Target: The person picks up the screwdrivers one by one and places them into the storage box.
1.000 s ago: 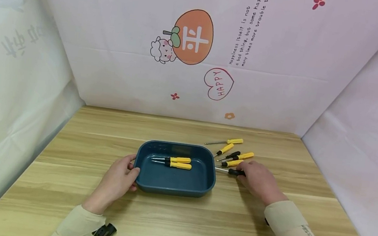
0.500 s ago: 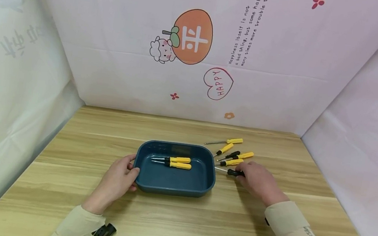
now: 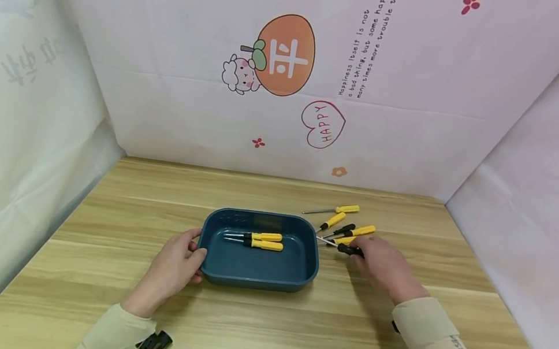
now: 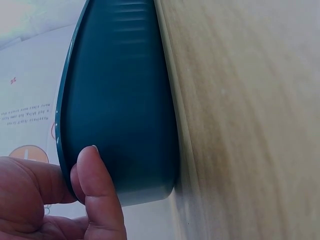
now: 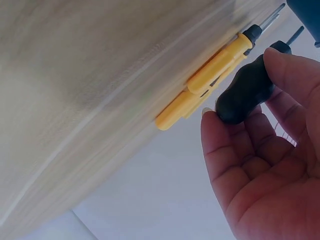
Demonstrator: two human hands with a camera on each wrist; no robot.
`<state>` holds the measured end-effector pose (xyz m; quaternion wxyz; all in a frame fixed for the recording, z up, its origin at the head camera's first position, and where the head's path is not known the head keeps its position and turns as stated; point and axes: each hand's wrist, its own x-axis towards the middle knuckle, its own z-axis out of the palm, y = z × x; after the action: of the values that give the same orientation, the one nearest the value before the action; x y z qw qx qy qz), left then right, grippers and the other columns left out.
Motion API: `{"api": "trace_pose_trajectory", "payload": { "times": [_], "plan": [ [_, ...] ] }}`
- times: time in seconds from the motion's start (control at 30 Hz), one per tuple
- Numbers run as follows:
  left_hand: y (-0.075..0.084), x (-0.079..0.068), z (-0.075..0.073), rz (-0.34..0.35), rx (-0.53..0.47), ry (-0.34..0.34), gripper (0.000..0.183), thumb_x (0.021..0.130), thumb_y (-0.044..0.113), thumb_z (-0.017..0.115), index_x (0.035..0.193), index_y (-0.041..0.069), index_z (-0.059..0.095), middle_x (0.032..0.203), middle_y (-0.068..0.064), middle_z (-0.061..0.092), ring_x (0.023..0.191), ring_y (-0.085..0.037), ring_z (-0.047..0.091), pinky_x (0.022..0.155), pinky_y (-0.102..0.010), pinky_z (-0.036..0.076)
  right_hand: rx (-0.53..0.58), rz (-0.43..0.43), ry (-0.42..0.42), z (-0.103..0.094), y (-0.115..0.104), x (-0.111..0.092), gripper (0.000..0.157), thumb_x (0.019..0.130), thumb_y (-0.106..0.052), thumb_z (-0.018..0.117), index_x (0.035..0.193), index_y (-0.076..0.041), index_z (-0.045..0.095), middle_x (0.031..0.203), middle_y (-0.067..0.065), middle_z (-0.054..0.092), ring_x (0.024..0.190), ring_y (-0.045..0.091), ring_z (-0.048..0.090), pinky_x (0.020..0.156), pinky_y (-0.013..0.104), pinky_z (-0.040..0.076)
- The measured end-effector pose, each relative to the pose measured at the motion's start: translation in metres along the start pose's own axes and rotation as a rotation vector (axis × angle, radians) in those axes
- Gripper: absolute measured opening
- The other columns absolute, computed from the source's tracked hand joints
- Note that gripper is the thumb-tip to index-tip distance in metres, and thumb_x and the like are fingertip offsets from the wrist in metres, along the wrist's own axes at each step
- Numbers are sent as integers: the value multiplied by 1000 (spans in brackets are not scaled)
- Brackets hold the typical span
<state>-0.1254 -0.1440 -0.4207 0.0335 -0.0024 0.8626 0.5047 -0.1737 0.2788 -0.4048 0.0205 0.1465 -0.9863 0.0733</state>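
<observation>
My left hand (image 3: 177, 258) holds the left end of a dark blue rectangular tray (image 3: 255, 283), thumb over the rim and fingers outside the wall. The left wrist view shows this grip on the tray wall (image 4: 120, 95). Inside lie two yellow-handled screwdrivers (image 3: 265, 245), side by side, shafts to the left. To the right of the tray, my right hand (image 3: 387, 270) holds a black-handled screwdriver (image 5: 247, 90) by its handle between thumb and fingers. Its shaft points left at the tray's right rim and overlaps a yellow-handled screwdriver (image 3: 343, 240) in the head view.
Behind the right hand, more loose screwdrivers lie on the wooden table (image 3: 260, 335): a yellow one (image 3: 347, 209) farthest back, another yellow one (image 3: 334, 221), a small black one (image 3: 345, 229) and a yellow one (image 3: 363, 229). Printed white sheets (image 3: 187, 116) wall the table at back and sides.
In the right hand, the black-handled screwdriver has tilted, its shaft tip swinging up and away toward the back. The left hand and the tray have stayed put.
</observation>
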Motion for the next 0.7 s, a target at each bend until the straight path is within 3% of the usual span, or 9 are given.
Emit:
{"api": "trace_pose_trajectory", "payload": {
  "times": [0.3, 0.7],
  "plan": [
    [-1, -1, -1, 6, -4, 4, 53, 105, 11, 56, 155, -1, 42, 113, -17, 55, 61, -16, 66, 59, -32, 63, 12, -10, 61, -5, -2, 1, 24, 98, -17, 72, 120, -7, 72, 109, 14, 72, 98, 31, 69, 84, 54, 59],
    [-1, 0, 0, 3, -28, -3, 53, 105, 10, 56, 155, 0, 42, 114, -17, 54, 61, -16, 66, 59, -31, 64, 11, 4, 70, -8, -2, 4, 27, 98, -21, 72, 121, -7, 71, 103, 14, 69, 88, 27, 66, 75, 52, 59]
  ]
}}
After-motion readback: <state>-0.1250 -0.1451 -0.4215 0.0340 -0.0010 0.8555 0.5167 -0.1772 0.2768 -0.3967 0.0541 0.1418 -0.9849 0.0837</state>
